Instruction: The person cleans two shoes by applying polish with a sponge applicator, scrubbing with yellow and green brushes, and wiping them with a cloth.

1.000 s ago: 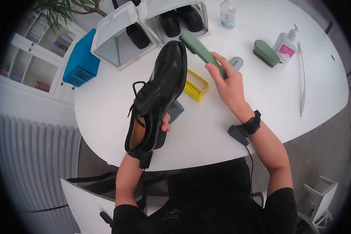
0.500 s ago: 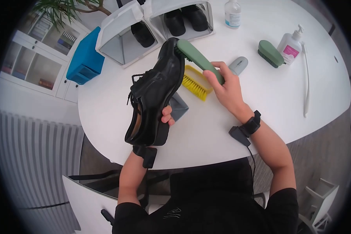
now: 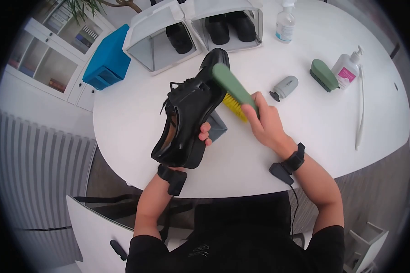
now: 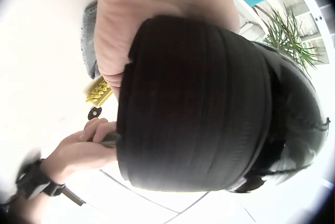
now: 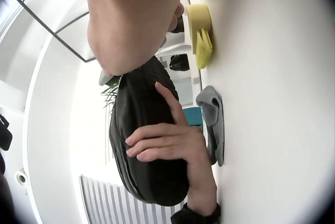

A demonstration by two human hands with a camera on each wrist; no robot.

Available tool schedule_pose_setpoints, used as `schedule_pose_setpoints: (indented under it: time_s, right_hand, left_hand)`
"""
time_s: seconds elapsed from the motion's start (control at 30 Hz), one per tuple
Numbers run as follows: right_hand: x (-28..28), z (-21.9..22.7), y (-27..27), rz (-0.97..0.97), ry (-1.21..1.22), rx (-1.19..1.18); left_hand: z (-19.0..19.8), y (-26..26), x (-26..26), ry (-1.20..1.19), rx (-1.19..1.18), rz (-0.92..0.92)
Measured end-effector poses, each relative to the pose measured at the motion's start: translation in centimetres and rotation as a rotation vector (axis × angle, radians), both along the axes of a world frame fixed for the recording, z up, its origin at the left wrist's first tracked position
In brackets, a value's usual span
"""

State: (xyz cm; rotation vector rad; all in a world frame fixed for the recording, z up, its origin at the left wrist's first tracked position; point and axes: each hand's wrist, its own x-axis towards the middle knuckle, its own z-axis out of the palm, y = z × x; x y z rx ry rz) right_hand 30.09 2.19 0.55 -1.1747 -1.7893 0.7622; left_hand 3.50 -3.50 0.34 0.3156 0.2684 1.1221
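1. The right grip (image 3: 269, 123) clasps the green brush (image 3: 234, 84) by its handle, probably for reach, keeping the knuckles clear of the leather.
2. The left grip (image 3: 205, 133) holds the black shoe (image 3: 187, 109) from beneath, fingers lying across the sole; this likely steadies it and leaves the upper exposed. The shoe is raised over the bench (image 3: 305, 132), left of the right grip, toe towards the far side.
3. The brush head overlaps the forefoot, but its bristles are hidden, so contact cannot be told. In the left wrist view, the heel blocks most of the work.
4. Below the shoe, the grey cloth (image 3: 218, 127) and yellow brush (image 3: 236, 109) are partly covered.
5. To the right, a second green brush (image 3: 324, 74) lies beside a pump bottle (image 3: 346, 71), seemingly within easy reach.
6. At the far side, the left shoe box (image 3: 138, 51) shows one shoe (image 3: 179, 38); whether another sits deeper is unclear.
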Motion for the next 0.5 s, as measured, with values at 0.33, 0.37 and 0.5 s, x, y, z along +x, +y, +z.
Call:
schedule_pose_setpoints:
  time_s: [0.33,0.37,0.5]
  right_hand:
    - [-0.6,0.5,-1.2,0.216,0.124,-0.089]
    - [-0.5,0.6,-1.3,0.222,0.129,-0.086]
    - [-0.3,1.0,-1.5,0.267,0.111,-0.057]
  left_hand:
    - [1.7,1.2,1.7,0.43,0.087,0.068]
    - [2.1,1.5,1.9,0.395,0.013,0.044]
    - [1.6,2.1,1.7,0.425,0.005,0.048]
